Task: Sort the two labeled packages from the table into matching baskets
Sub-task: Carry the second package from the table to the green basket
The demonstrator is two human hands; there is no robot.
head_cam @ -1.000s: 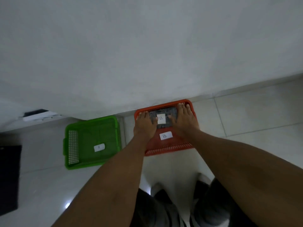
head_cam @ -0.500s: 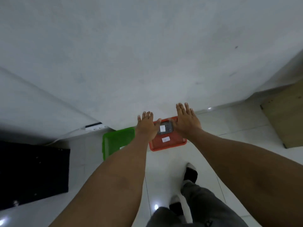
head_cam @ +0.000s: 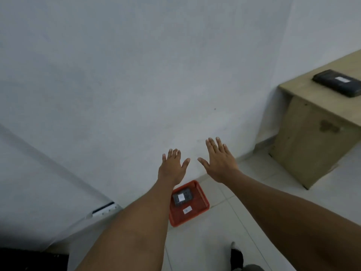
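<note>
Both hands are raised in front of the white wall (head_cam: 136, 75), palms down and empty. The left hand (head_cam: 172, 167) has its fingers spread and grasps nothing; the right hand (head_cam: 218, 163), just beside it and a little higher, is likewise flat with fingers extended and nothing in it. Below the hands, on the pale tiled floor (head_cam: 224, 231), sits the orange basket (head_cam: 201, 200), close to the foot of the wall; its left part is hidden behind the left forearm. Inside the orange basket, toward its wall-side end, lies a dark package (head_cam: 182, 196) with a white label on top; the letter on that label is too small to read. A second white label (head_cam: 187, 210) is fixed to the basket's bottom, nearer the person than the package, and its letter cannot be read either. Well to the right of the orange basket stands a light wooden table (head_cam: 308, 133), set near the corner of the room. On the table's top, far from the orange basket, lies a second dark package (head_cam: 338, 86), flat, also with a white label whose marking is blurred. Left of the orange basket, a white strip with dark openings (head_cam: 103, 210) lies at the base of the wall. A dark shoe (head_cam: 237, 255) shows on the floor on the near side of the orange basket.
</note>
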